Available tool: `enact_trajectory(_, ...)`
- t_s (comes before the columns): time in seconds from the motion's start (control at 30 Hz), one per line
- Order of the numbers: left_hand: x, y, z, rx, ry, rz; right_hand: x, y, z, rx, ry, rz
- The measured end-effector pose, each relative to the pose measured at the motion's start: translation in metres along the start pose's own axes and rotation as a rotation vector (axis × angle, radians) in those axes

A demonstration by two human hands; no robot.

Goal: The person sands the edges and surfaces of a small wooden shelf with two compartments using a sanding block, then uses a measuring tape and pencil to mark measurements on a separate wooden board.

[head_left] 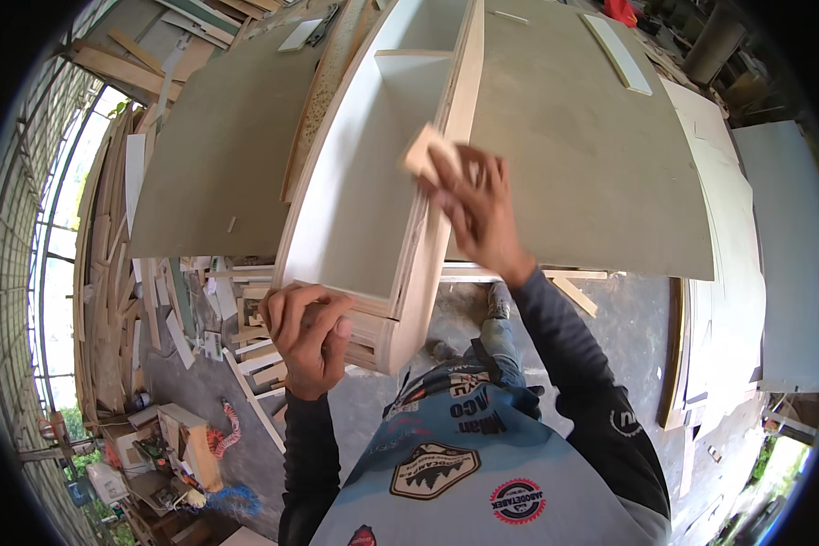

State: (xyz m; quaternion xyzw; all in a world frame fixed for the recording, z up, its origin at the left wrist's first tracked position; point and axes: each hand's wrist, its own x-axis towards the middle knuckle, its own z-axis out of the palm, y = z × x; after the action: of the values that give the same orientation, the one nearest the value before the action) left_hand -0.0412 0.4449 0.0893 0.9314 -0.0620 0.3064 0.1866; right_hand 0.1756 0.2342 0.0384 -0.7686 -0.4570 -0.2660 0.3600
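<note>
- Broad, smooth grey-brown board (601, 182), from ten to two o'clock
- Long open cabinet (359, 191), pale wood, white inside, from eight to twelve
- Left hand (308, 337), at eight, clamped on its near corner
- Right hand (484, 207), at one, clamped on a block (420, 155)
- Same block, pale, squared, at twelve by the cabinet's right rim

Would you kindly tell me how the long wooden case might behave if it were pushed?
The long wooden case would probably feel stiff, as a crosswise divider spans its inside. It may be fairly light for its size, being mostly hollow. Its near end appears to reach past the table, so pushing down there might tip it.
</note>
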Motion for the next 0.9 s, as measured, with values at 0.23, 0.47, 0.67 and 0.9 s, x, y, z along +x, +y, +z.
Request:
enact_trajectory(0.23, -0.001, 0.003, -0.004, 0.007, -0.044, 0.002, -0.077, -0.121, 0.015, 0.443, 0.108, 0.228)
enact_trajectory(0.47, -0.002, 0.001, 0.008, -0.077, 0.059, -0.027, -0.002, -0.012, -0.001, -0.045, -0.049, 0.157)
enact_trajectory(0.67, -0.008, -0.001, 0.01, -0.069, 0.148, -0.02, -0.011, -0.077, -0.029, 0.002, -0.206, -0.096)
enact_trajectory(0.9, -0.006, -0.004, 0.014, -0.104, 0.157, -0.002, 0.005, -0.051, -0.027, -0.122, -0.215, -0.176)
